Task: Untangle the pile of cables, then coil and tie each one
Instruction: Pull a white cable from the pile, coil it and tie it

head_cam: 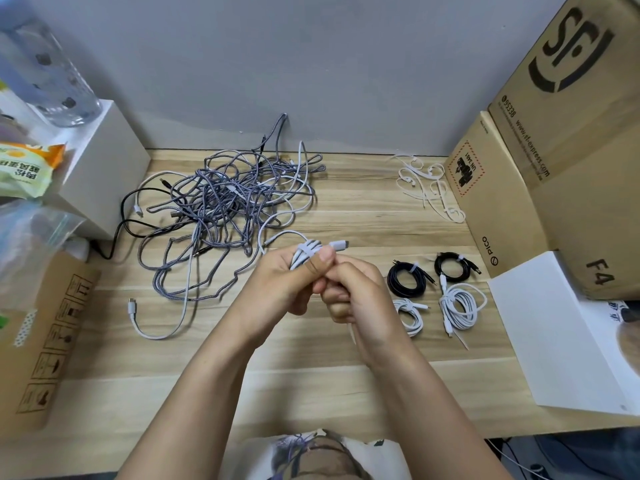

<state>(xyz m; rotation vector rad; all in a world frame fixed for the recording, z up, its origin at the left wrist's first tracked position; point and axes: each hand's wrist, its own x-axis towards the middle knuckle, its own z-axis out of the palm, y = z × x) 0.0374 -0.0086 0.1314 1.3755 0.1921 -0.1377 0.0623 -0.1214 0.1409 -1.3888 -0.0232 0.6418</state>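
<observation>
A tangled pile of grey braided, white and black cables (228,202) lies at the back left of the wooden table (346,358). My left hand (284,285) grips a coiled white cable (306,252) above the table's middle, a white tie wrapped round its loops and a plug sticking out to the right. My right hand (356,296) is curled against the left one and pinches something small below the coil, probably the tie's end. Two black coils (407,279) (453,266) and two white coils (410,315) (462,306), each tied, lie to the right.
Loose white ties (427,183) lie at the back right beside cardboard boxes (498,202). A white box (561,327) sits at the right, a white box (100,168) with a bottle at the left, and a brown box (41,341) at the near left.
</observation>
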